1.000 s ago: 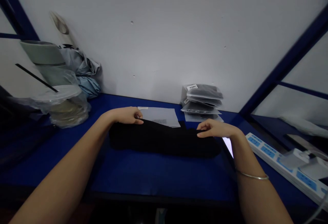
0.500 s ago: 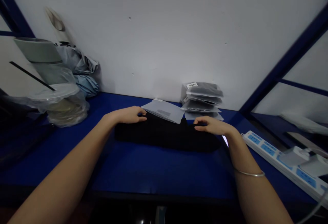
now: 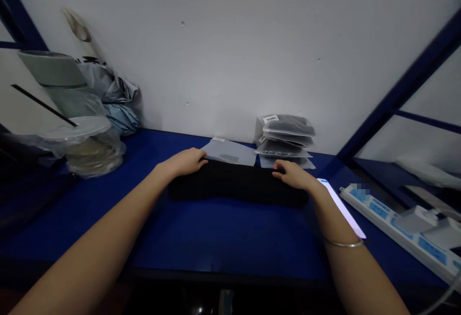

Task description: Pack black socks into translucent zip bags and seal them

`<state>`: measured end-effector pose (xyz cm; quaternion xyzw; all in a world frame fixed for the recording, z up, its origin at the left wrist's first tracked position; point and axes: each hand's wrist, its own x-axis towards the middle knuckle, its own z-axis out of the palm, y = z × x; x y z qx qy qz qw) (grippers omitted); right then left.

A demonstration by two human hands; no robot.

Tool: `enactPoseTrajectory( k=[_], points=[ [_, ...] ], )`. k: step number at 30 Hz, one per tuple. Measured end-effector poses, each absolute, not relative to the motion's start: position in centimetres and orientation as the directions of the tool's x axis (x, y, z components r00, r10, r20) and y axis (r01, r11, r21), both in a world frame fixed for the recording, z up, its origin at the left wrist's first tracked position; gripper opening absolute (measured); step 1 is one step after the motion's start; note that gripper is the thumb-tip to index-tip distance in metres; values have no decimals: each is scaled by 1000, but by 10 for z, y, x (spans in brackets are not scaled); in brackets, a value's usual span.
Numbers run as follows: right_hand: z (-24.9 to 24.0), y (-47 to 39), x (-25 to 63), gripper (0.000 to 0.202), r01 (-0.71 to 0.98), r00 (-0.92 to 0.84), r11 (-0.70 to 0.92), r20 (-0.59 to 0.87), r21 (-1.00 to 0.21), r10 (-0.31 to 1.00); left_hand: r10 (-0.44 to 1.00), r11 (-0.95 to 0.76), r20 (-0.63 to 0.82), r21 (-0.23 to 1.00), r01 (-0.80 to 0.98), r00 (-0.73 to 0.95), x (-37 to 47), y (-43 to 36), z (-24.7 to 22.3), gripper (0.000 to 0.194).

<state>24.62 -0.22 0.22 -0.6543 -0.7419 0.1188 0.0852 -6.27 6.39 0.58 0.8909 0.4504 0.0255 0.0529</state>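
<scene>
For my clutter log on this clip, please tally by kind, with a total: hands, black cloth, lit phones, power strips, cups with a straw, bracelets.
Left hand and right hand: 2
Black cloth: 1
Lit phone: 1
Power strip: 1
Cup with straw: 1
Bracelet: 1
Total: 7

A pale grey wall [image 3: 223, 55], dotted with a few small marks [image 3: 183, 24], rises behind a glossy deep-blue surface [image 3: 216, 243]. At the right, a blue post [image 3: 392, 84] slants across the view, a thinner blue bar [image 3: 428, 121] branching from it beside a pale panel [image 3: 435, 82]; another blue post [image 3: 23, 17] leans at the upper left. The light is dim, softly brighter mid-wall, and darkness fills the space below the surface's front edge.
</scene>
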Motion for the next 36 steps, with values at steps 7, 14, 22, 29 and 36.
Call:
enactPoseTrajectory(
  k=[7, 14, 22, 29, 36],
  points=[
    [5, -5, 259, 41, 912, -184, 85, -215, -400, 959, 745, -651, -4, 215, 728, 667, -61, 69, -8, 41],
    [8, -6, 259, 33, 846, -371, 227, -227, -483, 900, 759, -638, -11, 188, 747, 651, -67, 70, -5, 44],
    [10, -9, 256, 32, 834, -372, 201, -255, -513, 892, 815, -569, 46, 246, 784, 577, -68, 65, 3, 55],
    [17, -13, 256, 34, 829, -339, 152, -267, -539, 902, 782, -562, -117, 292, 774, 612, -71, 61, 17, 42],
    [21, -17, 263, 27, 795, -371, 108, -337, -597, 865, 703, -617, -178, 329, 715, 689, -68, 59, 16, 33]
  ],
)
